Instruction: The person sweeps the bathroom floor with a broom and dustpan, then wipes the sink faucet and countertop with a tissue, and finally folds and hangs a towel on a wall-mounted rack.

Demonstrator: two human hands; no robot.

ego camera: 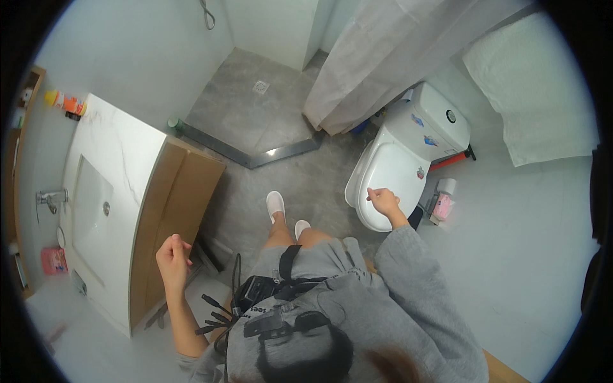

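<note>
My left hand (175, 261) is raised beside the front edge of the washbasin cabinet (165, 206), its fingers curled and nothing seen in it. Out over the closed lid of the white toilet (395, 160) is my right hand (384, 201), also with curled fingers and no object visible; whether it touches the lid cannot be told. The cabinet carries a white marbled countertop (129, 148) with a sunken basin (93, 225) and a chrome faucet (52, 197). A yellow and orange bottle (67, 102) stands at the counter's far corner.
A dark raised sill (225, 147) bounds the shower floor with its drain (261, 86). The grey shower curtain (378, 57) hangs near the toilet. A white towel (541, 95), a toilet roll (447, 186) and a pink tissue pack (442, 207) are on the right. Black cables (215, 318) hang at my waist.
</note>
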